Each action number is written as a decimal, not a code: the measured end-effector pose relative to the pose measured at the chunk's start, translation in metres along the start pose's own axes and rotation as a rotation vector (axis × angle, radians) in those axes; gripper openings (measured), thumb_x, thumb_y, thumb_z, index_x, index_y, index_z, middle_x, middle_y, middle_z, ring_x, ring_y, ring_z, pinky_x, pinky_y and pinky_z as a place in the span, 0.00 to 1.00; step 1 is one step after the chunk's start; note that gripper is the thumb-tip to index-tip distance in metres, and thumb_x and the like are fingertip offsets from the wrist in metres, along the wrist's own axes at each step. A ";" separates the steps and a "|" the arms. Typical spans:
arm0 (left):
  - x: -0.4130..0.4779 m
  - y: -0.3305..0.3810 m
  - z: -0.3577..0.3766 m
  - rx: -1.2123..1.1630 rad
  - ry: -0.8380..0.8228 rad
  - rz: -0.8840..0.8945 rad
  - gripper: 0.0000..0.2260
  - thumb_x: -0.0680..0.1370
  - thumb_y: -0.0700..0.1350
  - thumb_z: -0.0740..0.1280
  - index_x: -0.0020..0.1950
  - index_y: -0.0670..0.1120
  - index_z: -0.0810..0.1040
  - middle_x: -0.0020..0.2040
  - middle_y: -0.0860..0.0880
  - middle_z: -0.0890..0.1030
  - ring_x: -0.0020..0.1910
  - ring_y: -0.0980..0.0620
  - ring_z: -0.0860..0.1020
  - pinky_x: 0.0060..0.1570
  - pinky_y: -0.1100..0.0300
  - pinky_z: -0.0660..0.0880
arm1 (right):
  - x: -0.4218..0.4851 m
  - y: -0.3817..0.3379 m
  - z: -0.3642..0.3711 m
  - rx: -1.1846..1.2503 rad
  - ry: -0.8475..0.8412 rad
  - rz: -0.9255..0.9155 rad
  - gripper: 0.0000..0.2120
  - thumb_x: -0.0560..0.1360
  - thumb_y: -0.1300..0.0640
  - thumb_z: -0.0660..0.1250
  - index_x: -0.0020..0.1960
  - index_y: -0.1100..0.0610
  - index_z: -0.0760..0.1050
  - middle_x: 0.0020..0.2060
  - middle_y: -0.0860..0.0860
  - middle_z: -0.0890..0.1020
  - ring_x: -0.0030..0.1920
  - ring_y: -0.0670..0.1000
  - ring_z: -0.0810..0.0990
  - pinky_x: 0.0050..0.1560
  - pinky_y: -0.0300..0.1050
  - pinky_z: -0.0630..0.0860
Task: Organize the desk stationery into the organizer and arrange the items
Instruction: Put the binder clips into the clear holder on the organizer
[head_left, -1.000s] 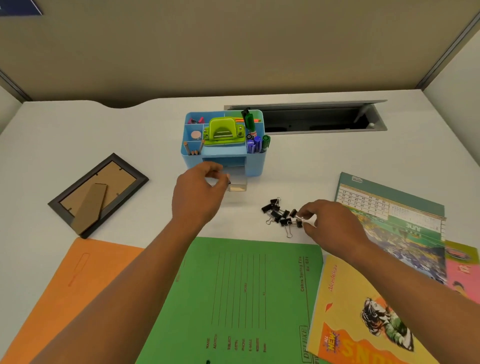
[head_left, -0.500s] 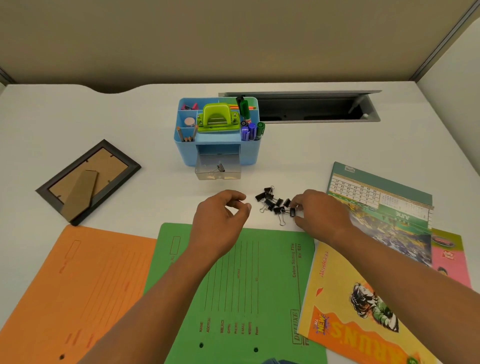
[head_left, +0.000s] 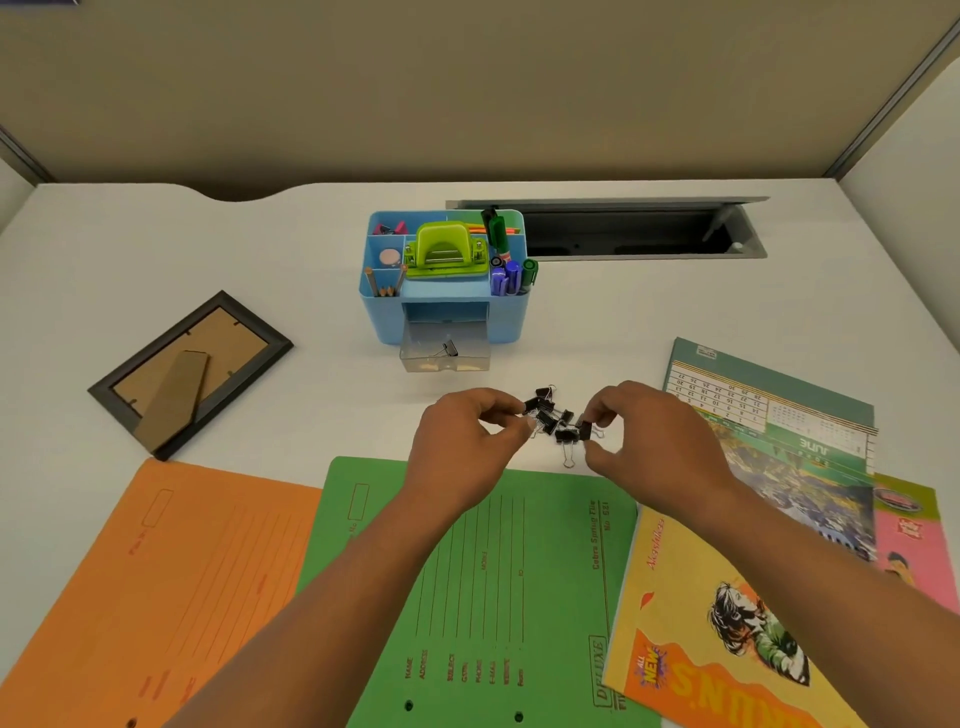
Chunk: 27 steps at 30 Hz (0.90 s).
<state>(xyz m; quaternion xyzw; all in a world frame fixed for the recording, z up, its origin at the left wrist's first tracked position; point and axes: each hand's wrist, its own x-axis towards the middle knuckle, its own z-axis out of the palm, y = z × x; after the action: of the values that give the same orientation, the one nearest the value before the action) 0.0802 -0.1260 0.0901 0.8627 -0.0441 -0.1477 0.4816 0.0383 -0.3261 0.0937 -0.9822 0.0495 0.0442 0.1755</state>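
A blue desk organizer (head_left: 384, 317) stands mid-desk holding a green hole punch (head_left: 447, 249), markers and pencils. Its clear drawer (head_left: 415, 358) is pulled out at the front with one black binder clip (head_left: 450, 348) inside. A small heap of black binder clips (head_left: 557, 420) lies on the white desk in front. My left hand (head_left: 462, 447) pinches clips at the heap's left side. My right hand (head_left: 654, 441) pinches a clip at the heap's right side.
A dark picture frame (head_left: 189, 374) lies face down at the left. An orange folder (head_left: 171, 587) and a green folder (head_left: 498, 597) lie near me. A calendar (head_left: 779, 415) and colourful booklets (head_left: 727, 623) sit at the right. An open cable tray (head_left: 623, 234) is behind the organizer.
My left hand left the drawer, came back to the clip heap and now pinches clips there. My right hand stayed at the heap's right side.
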 end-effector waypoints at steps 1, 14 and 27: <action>0.001 0.003 0.001 -0.008 0.003 -0.004 0.05 0.73 0.53 0.73 0.48 0.55 0.83 0.40 0.59 0.83 0.30 0.65 0.74 0.38 0.63 0.70 | -0.001 -0.004 -0.001 0.005 0.007 -0.012 0.08 0.70 0.48 0.70 0.49 0.43 0.76 0.44 0.40 0.77 0.44 0.44 0.74 0.38 0.41 0.68; 0.017 0.014 -0.010 -0.095 0.014 -0.040 0.02 0.73 0.44 0.74 0.44 0.50 0.85 0.35 0.53 0.83 0.30 0.58 0.79 0.34 0.63 0.76 | 0.001 -0.025 -0.006 0.038 0.046 -0.047 0.14 0.70 0.43 0.70 0.55 0.41 0.74 0.46 0.39 0.77 0.40 0.42 0.73 0.39 0.43 0.72; 0.091 -0.005 -0.057 -0.007 0.376 -0.208 0.03 0.73 0.44 0.74 0.44 0.51 0.86 0.43 0.51 0.85 0.43 0.50 0.83 0.49 0.49 0.81 | -0.005 -0.005 0.004 -0.002 -0.023 -0.011 0.14 0.71 0.40 0.69 0.55 0.41 0.76 0.45 0.38 0.77 0.36 0.35 0.68 0.34 0.29 0.57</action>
<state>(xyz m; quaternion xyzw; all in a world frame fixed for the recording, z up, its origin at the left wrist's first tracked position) 0.1838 -0.0968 0.0949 0.8732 0.1363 -0.0330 0.4667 0.0332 -0.3197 0.0923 -0.9821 0.0423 0.0544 0.1753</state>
